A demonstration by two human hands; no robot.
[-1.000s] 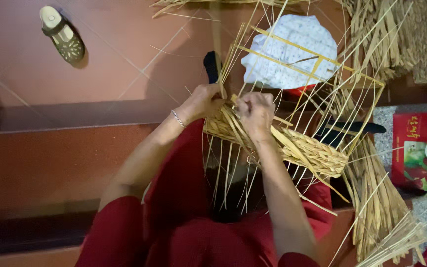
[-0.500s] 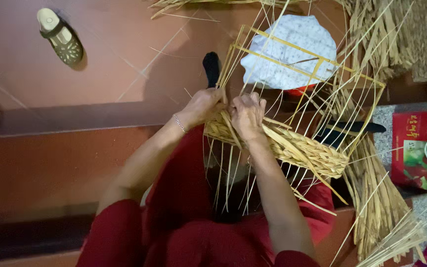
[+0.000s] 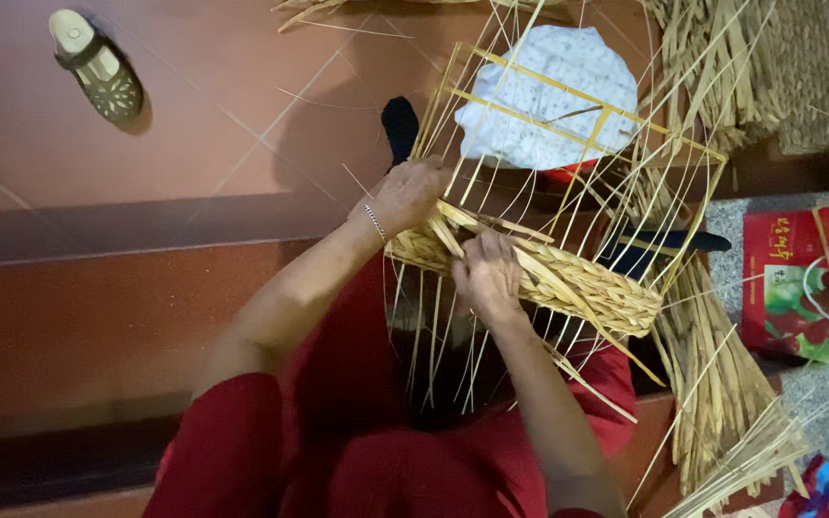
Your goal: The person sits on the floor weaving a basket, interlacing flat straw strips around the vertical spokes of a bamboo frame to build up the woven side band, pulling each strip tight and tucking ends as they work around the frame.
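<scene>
A half-woven straw basket (image 3: 578,283) rests on my lap, its thin upright stakes rising to a yellow rectangular frame (image 3: 568,96). My left hand (image 3: 405,195) grips the basket's left corner, with a thin bracelet at the wrist. My right hand (image 3: 486,273) pinches a flat straw strand (image 3: 448,235) at the woven band, fingers closed on it. Loose stake ends hang below the band over my red clothes.
A white patterned cloth (image 3: 549,96) lies behind the frame. Bundles of straw (image 3: 722,384) lie at the right, with more at the top right. A red printed box (image 3: 803,288) sits far right. A sandal (image 3: 98,67) lies on the tiled floor at upper left.
Both hands shifted slightly down and left along the woven band. My right hand has dropped lower onto the strand at the basket's near side.
</scene>
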